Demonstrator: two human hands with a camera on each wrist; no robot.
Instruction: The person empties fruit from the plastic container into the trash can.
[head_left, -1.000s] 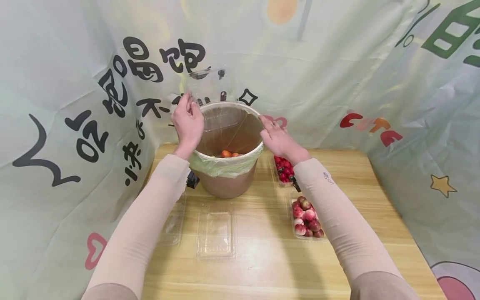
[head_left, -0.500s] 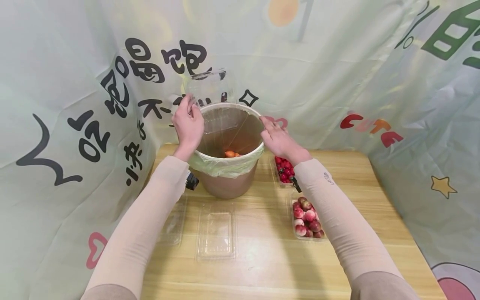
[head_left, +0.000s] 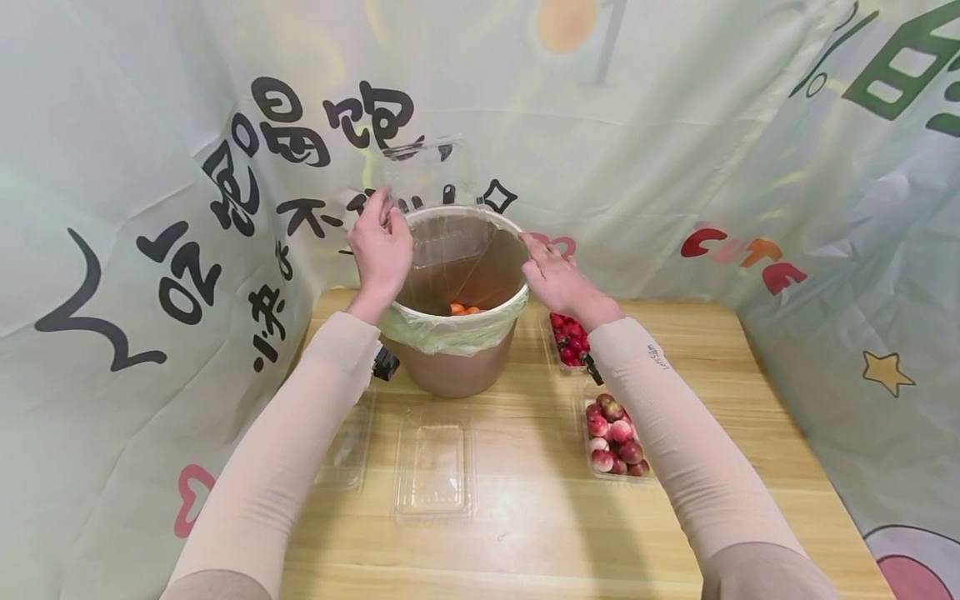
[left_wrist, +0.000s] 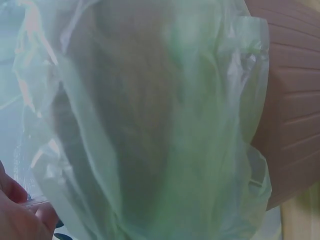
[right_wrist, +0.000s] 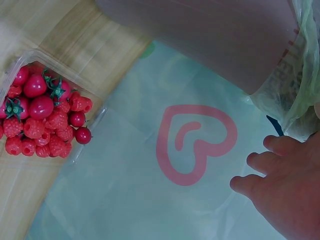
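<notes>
My left hand (head_left: pixel 381 254) pinches the edge of a clear plastic clamshell box (head_left: pixel 431 171) over the far left part of the bin. The box is opened out, with one half up behind the rim and the other hanging inside. Several orange fruits (head_left: pixel 465 309) show low in the brown bin (head_left: pixel 453 371), partly hidden by its near rim. A pale green bag (left_wrist: pixel 200 125) lines the bin and folds over the outside. My right hand (head_left: pixel 558 279) rests on the bin's right rim, its outer fingers (right_wrist: pixel 245 185) spread out past the bag.
A box of raspberries and cherry tomatoes (right_wrist: pixel 45 115) stands right of the bin, partly under my right arm. Nearer is a box of plum-like red fruits (head_left: pixel 618 437). Two clear boxes (head_left: pixel 433 471) (head_left: pixel 345 446) lie in front on the wooden table (head_left: pixel 525 542). Printed cloth (head_left: pixel 637 150) surrounds it.
The clear box tips slightly and swings back in my left hand, which shifts a little right. The visible orange fruits sit slightly farther right than a second ago. My right hand stays put.
</notes>
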